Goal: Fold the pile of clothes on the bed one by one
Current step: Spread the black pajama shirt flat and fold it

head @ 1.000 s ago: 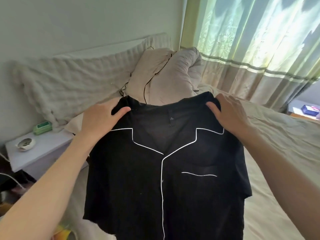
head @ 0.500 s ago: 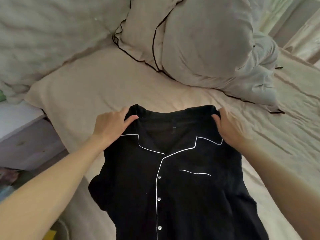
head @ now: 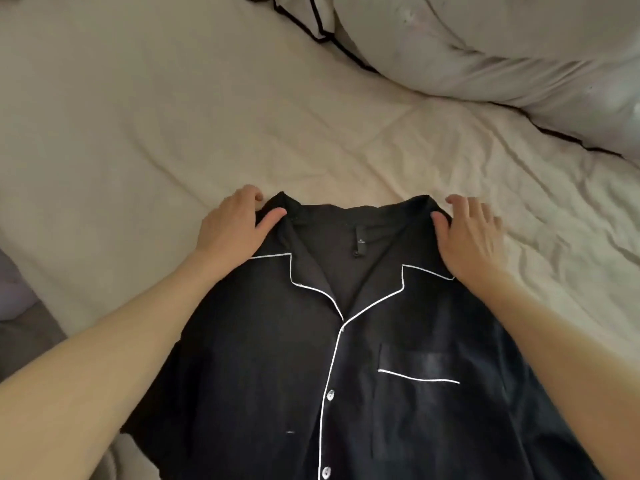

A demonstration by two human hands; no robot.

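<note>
Black shirt [head: 363, 375] lies front-up on the cream bedsheet [head: 138, 133], collar toward the pillows. White piping runs along the collar lapels, down the button placket and across the top of the chest pocket [head: 417, 370]. 2 white buttons show on the placket below the collar notch. A dark neck label hangs inside the collar at centre.

Left hand [head: 230, 228] grips the shirt at its left shoulder corner, just beside the collar: thumb lies on top of the fabric, pointing at the collar, and the other fingers curl over the shoulder edge, tips partly hidden behind the cloth. Right hand [head: 467, 233] holds the opposite shoulder corner the same way, thumb on top of the fabric near the collar, fingers bent over the edge onto the sheet side. Both forearms stretch out over the shirt's outer sides, bare.

The upper part of the shirt lies against the sheet; whether the hem does as well cannot be told, since it runs off the bottom edge of the view.

Beyond the collar: wrinkled open sheet, then 2 pale pillows [head: 502, 39] with thin black edging, up and to the right of the shirt. Left of the shirt, past the sheet's edge, a dim grey area, too blurred to identify.
</note>
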